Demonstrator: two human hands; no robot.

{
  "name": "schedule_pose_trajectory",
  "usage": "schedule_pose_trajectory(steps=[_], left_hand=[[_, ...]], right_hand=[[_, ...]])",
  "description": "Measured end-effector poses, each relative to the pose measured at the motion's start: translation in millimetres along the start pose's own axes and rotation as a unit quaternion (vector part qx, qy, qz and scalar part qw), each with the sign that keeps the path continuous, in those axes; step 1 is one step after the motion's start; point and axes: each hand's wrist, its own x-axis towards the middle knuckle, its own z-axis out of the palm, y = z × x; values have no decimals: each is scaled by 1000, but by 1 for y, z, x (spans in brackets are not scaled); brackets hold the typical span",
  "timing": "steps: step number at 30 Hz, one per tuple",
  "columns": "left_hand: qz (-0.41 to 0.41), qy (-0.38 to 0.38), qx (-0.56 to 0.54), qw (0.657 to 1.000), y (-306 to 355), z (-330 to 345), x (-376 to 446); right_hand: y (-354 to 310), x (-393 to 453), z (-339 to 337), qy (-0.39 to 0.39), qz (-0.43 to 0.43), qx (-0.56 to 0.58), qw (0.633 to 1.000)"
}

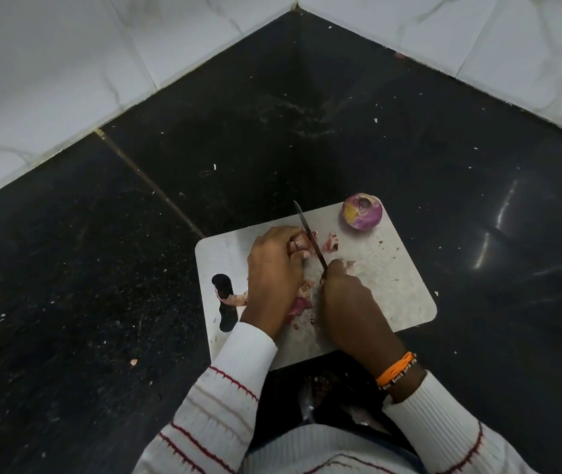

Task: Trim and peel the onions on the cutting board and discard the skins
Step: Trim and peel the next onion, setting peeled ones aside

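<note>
My left hand (pixel 274 268) grips an onion (pixel 302 246); my right hand (pixel 348 295) grips the knife (pixel 308 234), blade pointing toward the cutting board (pixel 392 275)'s far edge, on a black counter (pixel 101 251) in a white-tiled corner.

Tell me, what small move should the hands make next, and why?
Probably press the knife down through the end of the onion that the left hand pins to the cutting board; the right hand already rests the blade against it.

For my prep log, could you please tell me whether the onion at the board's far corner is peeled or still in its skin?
Peeled, apparently: the onion shows glossy purple flesh with a trimmed top, lying untouched on the cutting board.
</note>
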Motion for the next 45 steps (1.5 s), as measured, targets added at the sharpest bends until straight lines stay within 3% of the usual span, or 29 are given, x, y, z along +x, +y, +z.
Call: schedule_pose_trajectory(steps=[8, 18, 23, 27, 37, 41, 45], left_hand=[[2, 10, 18, 1000, 1, 1, 2], [28, 10, 24, 999, 4, 0, -7], [35, 21, 6, 999, 3, 0, -7], [18, 25, -10, 999, 1, -1, -8], [-4, -27, -13, 1000, 1, -7, -7], [-14, -43, -51, 998, 5, -9, -8], [-26, -79, -166, 983, 12, -15, -11]], right_hand=[[-7, 5, 2, 19, 4, -64, 998], [-2, 2, -8, -28, 10, -32, 999], [-8, 7, -15, -21, -33, -4, 999], [-4, -1, -2, -35, 24, -25, 999], [10, 18, 6, 19, 46, -74, 996], [12, 18, -1, 19, 37, 4, 999], [9, 18, -8, 105, 40, 237, 965]])
